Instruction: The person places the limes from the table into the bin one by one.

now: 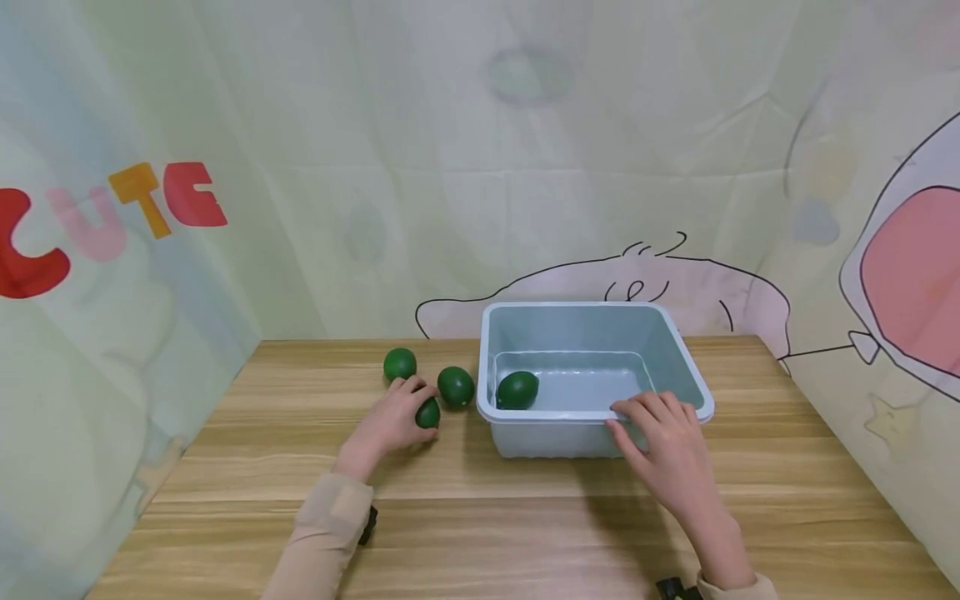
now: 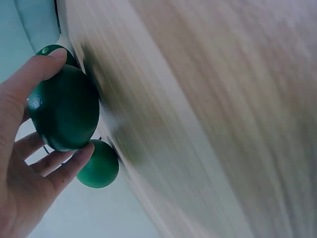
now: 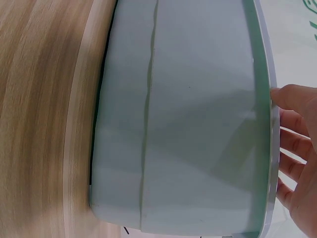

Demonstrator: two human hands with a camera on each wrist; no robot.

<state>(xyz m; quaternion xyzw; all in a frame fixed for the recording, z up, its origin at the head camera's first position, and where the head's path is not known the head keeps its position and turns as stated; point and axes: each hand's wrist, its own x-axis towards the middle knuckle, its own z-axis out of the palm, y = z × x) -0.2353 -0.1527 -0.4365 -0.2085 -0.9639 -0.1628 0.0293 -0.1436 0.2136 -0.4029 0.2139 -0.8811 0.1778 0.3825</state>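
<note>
My left hand holds a dark green, smooth, egg-shaped lime low over the wooden table, thumb on one side and fingers on the other. Close by lie two more limes: one just beyond the fingers, the other between that hand and the box. A pale blue plastic box stands right of them, with a single lime at the left of its floor. At its front rim, my right hand grips the edge, thumb outside and fingertips over the top, as the right wrist view also shows.
The wood-grain table ends at the back against a pale printed cloth, which also hangs at both sides. The box stands near that back edge. Dark wrist devices show by both sleeves.
</note>
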